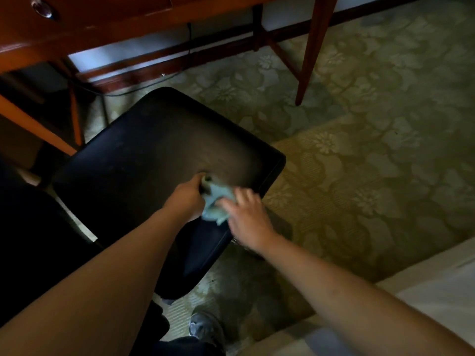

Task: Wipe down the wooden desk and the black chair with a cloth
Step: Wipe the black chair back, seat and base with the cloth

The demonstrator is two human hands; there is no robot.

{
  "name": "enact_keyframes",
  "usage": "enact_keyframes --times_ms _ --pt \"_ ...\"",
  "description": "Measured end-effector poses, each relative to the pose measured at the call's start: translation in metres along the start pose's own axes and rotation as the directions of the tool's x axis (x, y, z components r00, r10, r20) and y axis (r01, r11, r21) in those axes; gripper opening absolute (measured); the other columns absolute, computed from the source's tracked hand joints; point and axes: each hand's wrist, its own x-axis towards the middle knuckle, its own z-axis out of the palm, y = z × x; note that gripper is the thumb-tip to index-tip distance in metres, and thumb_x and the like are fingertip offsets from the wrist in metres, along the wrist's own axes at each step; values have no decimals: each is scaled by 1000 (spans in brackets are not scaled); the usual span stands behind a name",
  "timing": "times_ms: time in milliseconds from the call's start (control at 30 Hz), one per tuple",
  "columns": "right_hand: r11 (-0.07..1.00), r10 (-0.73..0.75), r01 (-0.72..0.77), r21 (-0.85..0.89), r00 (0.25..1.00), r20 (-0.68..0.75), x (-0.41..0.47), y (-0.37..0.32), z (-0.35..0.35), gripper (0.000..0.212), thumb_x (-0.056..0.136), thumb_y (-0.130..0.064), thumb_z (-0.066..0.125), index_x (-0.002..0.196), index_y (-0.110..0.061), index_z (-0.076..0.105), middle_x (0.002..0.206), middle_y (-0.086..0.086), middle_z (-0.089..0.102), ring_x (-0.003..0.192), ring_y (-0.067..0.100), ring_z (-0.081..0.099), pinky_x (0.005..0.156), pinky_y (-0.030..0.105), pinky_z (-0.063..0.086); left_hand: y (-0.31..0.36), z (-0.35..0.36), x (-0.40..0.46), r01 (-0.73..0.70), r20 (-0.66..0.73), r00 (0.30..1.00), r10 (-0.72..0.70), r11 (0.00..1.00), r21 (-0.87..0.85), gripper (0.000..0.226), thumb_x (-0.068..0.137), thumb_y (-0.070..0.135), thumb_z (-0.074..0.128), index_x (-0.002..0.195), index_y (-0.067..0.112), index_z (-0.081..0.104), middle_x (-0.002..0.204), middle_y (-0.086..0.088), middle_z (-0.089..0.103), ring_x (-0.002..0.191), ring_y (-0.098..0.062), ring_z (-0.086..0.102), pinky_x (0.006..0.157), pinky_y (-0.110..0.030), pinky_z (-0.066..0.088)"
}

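A black padded chair seat [144, 155] fills the middle of the head view, below the edge of the red-brown wooden desk [108, 24]. A crumpled pale green cloth [214, 201] lies on the seat near its right front edge. My left hand [186, 199] grips the cloth's left side, fingers curled round it. My right hand [248, 217] holds the cloth's right side, fingers bent over it and blurred by motion.
Desk legs [312, 47] stand on the patterned green carpet [372, 124] to the right. A round metal drawer pull [43, 7] shows at top left. A cable [144, 87] runs along the floor under the desk. A pale surface [437, 278] and my shoe [205, 327] are at the bottom.
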Motion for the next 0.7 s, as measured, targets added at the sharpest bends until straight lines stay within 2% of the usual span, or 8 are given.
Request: enact_keyframes --times_ms 67,133,200,300,433,567,633,700 --pt "965 260 -262 -7 961 -90 36 35 -12 50 88 -19 59 136 -32 48 139 11 43 124 33 43 101 48 42 7 0 0 2 34 999 -4 998 66 73 97 7 47 159 32 20 156 -14 40 143 -37 37 115 -49 36" --pt "830 555 -540 138 824 -115 66 61 -27 50 93 -19 56 140 -31 45 146 13 37 131 35 37 105 47 37 14 0 1 -5 59 998 -3 992 126 73 100 8 44 162 32 13 164 -8 26 150 -35 23 120 -51 30" --pt "656 731 -653 378 674 -105 80 65 -29 49 96 -18 55 142 -31 43 149 12 35 134 35 35 108 45 34 19 0 1 -59 66 997 47 982 181 69 104 18 45 162 32 10 167 -4 17 152 -34 16 120 -52 27" --pt "490 798 -560 668 597 -86 49 18 -9 54 95 -12 57 138 -41 41 149 9 31 133 30 39 104 45 46 24 6 8 -164 23 986 164 943 289 66 106 34 43 160 40 5 170 0 1 155 -31 2 123 -53 19" --pt "314 783 -447 838 621 38 -27 -52 23 58 95 -2 55 132 -45 40 153 3 28 131 20 44 91 15 45 22 27 22 -179 80 984 161 915 362 66 105 45 40 159 45 3 170 0 -9 156 -27 -4 126 -46 12" --pt "87 888 -382 920 447 102 10 -1 22 50 102 -15 51 142 -40 36 148 6 41 126 22 51 99 35 48 16 31 29 -170 75 985 153 910 378 67 105 47 42 159 46 3 170 2 -11 156 -26 -6 126 -43 10" --pt "-58 885 -358 932 413 214 46 52 6 53 104 -23 49 151 -39 30 149 6 44 128 27 53 104 47 47 18 30 32 -170 81 985 150 913 371 67 105 47 42 159 46 3 170 2 -12 156 -26 -7 126 -43 9" --pt "-112 857 -393 913 427 289 79 100 -13 58 105 -26 46 157 -35 21 152 7 43 132 30 50 110 51 42 20 31 34 -161 81 987 141 915 371 67 105 47 41 159 46 2 170 2 -12 156 -26 -7 126 -44 9"
